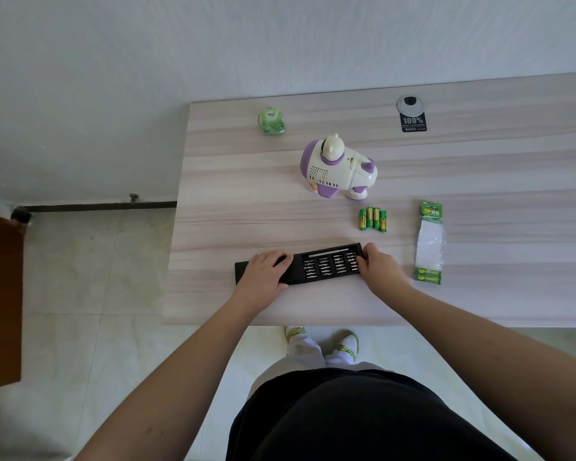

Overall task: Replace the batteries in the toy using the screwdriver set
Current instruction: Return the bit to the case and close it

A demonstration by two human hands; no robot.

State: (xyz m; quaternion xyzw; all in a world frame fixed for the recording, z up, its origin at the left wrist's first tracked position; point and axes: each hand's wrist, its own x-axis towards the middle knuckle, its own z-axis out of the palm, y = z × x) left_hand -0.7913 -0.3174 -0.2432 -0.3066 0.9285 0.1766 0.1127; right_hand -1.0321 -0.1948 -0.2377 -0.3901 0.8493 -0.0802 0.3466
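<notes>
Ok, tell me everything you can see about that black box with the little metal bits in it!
The screwdriver set is a long, flat black case lying near the table's front edge. Its tray is slid partly out, showing rows of small silvery bits and one long silvery rod along the far side. The left hand holds the sleeve end; the right hand grips the tray end.

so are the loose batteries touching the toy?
Apart. The head view shows bare table between the four batteries and the toy.
</notes>
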